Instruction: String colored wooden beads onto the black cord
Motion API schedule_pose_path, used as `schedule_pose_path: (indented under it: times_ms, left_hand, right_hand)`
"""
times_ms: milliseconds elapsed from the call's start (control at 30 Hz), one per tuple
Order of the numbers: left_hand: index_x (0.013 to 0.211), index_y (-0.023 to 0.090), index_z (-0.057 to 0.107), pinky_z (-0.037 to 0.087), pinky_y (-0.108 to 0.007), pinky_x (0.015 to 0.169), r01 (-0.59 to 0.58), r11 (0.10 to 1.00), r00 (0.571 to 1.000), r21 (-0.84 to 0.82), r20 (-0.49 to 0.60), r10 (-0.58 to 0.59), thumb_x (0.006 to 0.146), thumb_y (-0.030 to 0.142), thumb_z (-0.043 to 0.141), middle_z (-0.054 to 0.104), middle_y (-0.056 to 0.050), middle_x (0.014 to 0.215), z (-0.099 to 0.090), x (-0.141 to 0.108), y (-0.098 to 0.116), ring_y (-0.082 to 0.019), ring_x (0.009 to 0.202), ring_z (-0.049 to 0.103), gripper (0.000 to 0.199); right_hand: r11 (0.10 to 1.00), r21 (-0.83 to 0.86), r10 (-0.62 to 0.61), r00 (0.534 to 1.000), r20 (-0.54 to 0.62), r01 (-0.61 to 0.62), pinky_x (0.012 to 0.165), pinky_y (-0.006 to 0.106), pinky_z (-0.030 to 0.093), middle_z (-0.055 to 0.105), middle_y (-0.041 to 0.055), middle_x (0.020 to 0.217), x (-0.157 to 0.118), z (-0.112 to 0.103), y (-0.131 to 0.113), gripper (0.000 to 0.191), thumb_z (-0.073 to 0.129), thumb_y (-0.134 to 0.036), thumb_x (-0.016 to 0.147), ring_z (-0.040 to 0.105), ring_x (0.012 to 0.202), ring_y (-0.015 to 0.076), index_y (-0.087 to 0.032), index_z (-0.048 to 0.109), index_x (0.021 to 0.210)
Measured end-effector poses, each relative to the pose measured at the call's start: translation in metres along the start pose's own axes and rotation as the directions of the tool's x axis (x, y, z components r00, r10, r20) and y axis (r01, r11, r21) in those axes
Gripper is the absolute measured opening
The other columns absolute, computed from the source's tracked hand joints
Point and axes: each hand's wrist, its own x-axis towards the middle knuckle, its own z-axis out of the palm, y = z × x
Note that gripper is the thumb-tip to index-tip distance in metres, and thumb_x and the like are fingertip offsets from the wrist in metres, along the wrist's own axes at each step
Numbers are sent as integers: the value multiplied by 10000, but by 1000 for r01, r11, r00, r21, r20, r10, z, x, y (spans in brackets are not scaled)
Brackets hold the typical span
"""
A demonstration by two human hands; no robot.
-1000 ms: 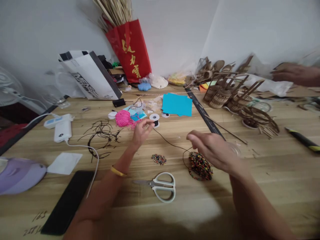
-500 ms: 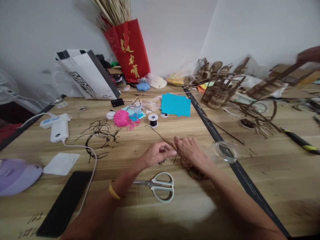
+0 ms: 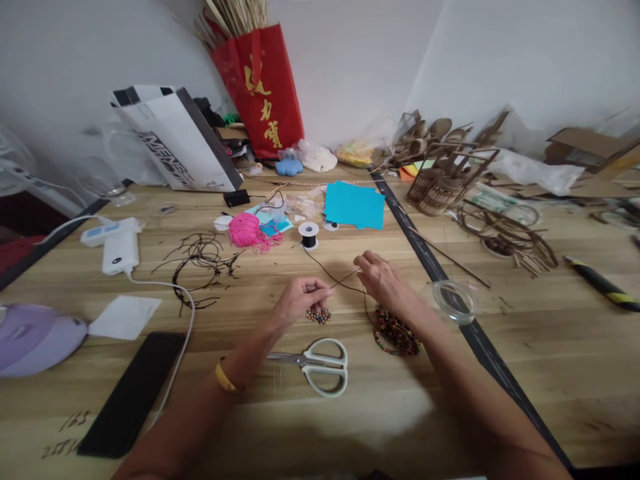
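Observation:
A thin dark cord [image 3: 345, 281] stretches between my two hands. My left hand [image 3: 303, 299] pinches one part of it, just above a small cluster of loose beads [image 3: 319, 316]. To the right, my right hand [image 3: 380, 277] has its fingers closed on the cord. A heap of dark, multicoloured beaded strands [image 3: 397, 331] lies beneath my right wrist. Beyond my hands stands a white spool with black cord [image 3: 309, 236], its line running toward them. Scissors with pale handles [image 3: 323, 367] lie nearer to me, between my forearms.
Black cord scraps [image 3: 200, 267], pink yarn [image 3: 245, 230] and blue sheets [image 3: 354, 205] lie farther back. A clear round dish [image 3: 454, 301] is beside my right forearm. Woven baskets [image 3: 435, 190] stand back right; a yellow-black cutter [image 3: 603, 283] lies far right. A black phone-like slab [image 3: 131, 393] lies left.
My hands have moved apart, with cord now stretched between them. The loose beads and beaded strands show more fully. The other person's hand and the basket it held at the right are gone from view.

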Motion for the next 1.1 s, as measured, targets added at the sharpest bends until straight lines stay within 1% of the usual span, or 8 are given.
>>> schedule_pose_path:
  times_ms: [133, 267, 367, 433, 500, 633, 900, 1100]
  left_hand:
    - [669, 125, 601, 357, -177, 416, -15, 995, 995, 103, -92, 25, 692, 390, 670, 547, 38, 477, -13, -1, -7, -59, 398, 449, 275]
    - [636, 129, 606, 343, -180, 435, -33, 954, 994, 298, -91, 62, 724, 319, 631, 511, 45, 447, -18, -2, -14, -68, 410, 442, 211]
    - [642, 132, 644, 331, -186, 449, -71, 894, 990, 443, -76, 116, 739, 289, 609, 525, 36, 455, -18, -2, -18, -80, 430, 450, 188]
    - [667, 137, 671, 336, -188, 458, -100, 862, 986, 497, -69, 154, 735, 281, 610, 569, 23, 494, -17, -1, -18, -93, 461, 477, 171]
    - [693, 140, 690, 351, -188, 475, -124, 846, 982, 519, -59, 181, 730, 281, 614, 616, 10, 549, -18, -1, -18, -105, 502, 509, 164]
    - [714, 140, 705, 376, -188, 504, -141, 833, 982, 536, -33, 188, 742, 286, 605, 651, -5, 596, -20, -2, -18, -111, 533, 528, 179]
    - [737, 160, 700, 433, -209, 568, -126, 770, 982, 626, -34, 188, 760, 233, 596, 684, -17, 658, -22, -4, -22, -128, 587, 578, 130]
    - [764, 182, 701, 486, -315, 815, -232, 739, 954, 632, -2, 301, 788, 218, 589, 713, -55, 845, -28, -9, -28, -195, 843, 641, 120]
  right_hand:
    - [998, 26, -48, 994, -95, 50, 819, 315, 437, 548, 142, 1161, 1, 10, 11, 301, 459, -54, 862, 531, 1029, 243, -138, 512, 1147]
    - [986, 125, -94, 984, -153, 114, 904, 407, 439, 456, 175, 1318, -7, 9, -2, 483, 490, -39, 830, 459, 1158, 289, -131, 414, 1298]
    - [863, 386, -278, 945, -173, 325, 887, 329, 466, 466, 122, 1327, -10, 13, -20, 524, 533, -57, 816, 521, 1124, 219, -173, 408, 1311]
    - [757, 538, -323, 928, -184, 370, 788, 279, 489, 590, 87, 1158, -8, 21, -30, 482, 546, -84, 821, 616, 913, 163, -190, 447, 1281]
    - [695, 632, -297, 937, -183, 343, 695, 245, 480, 660, 56, 975, -4, 31, -37, 339, 542, -126, 846, 622, 733, 131, -186, 533, 1179]
    - [643, 720, -213, 964, -159, 260, 576, 188, 428, 668, 23, 789, 1, 46, -37, 158, 557, -165, 841, 585, 623, 109, -173, 620, 986]
    - [709, 656, -188, 966, -177, 258, 599, 197, 392, 659, 29, 765, 2, 53, -31, 105, 544, -156, 823, 567, 646, 120, -164, 647, 843]
    - [661, 717, -173, 975, -140, 221, 585, 191, 387, 641, 22, 745, 3, 57, -29, 103, 536, -144, 804, 537, 625, 111, -148, 636, 827]
